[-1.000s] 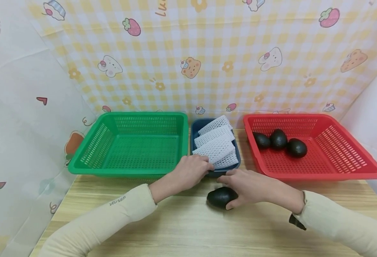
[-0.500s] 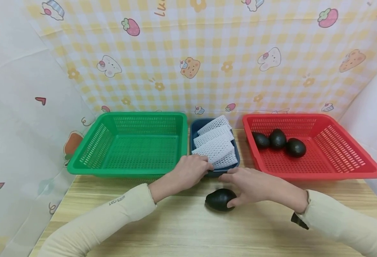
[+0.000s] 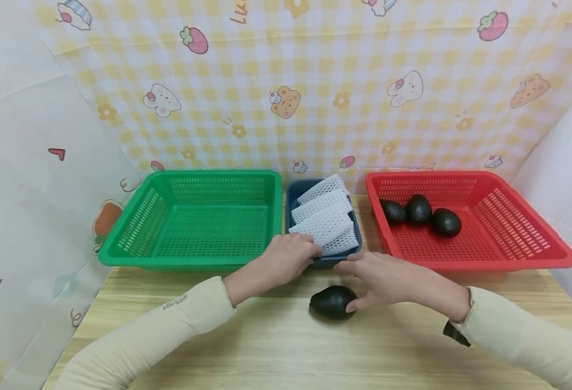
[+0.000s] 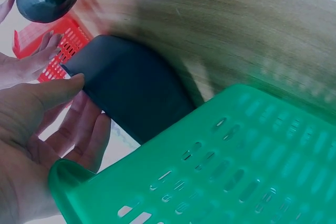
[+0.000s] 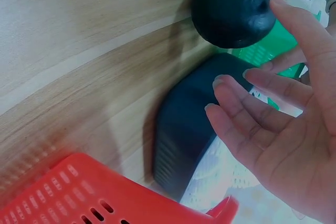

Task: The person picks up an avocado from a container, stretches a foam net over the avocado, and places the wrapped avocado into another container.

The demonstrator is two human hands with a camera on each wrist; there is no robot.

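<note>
In the head view, a dark avocado (image 3: 333, 302) lies on the wooden table in front of a small navy-blue basket (image 3: 332, 262). White foam net sleeves (image 3: 321, 225) are stacked inside that basket. My left hand (image 3: 288, 259) holds the basket's near-left rim; in the left wrist view its thumb (image 4: 65, 85) is on the outer side, with the other fingers behind the rim. Around the avocado's right side stands my right hand (image 3: 383, 279), thumb tip right at its skin. Its other fingers (image 5: 247, 114) reach loosely spread towards the basket's front wall and hold nothing.
A green basket (image 3: 190, 262) with nothing in it stands at the left, and a red basket (image 3: 481, 264) at the right holds several avocados (image 3: 446, 222). Behind them hangs a yellow checked cloth (image 3: 247, 59). Bare wood (image 3: 286, 352) shows at the front.
My right hand has eased slightly to the right, its fingers drawing a little off the avocado. The left hand stays at the blue basket's rim. The head view has shifted slightly.
</note>
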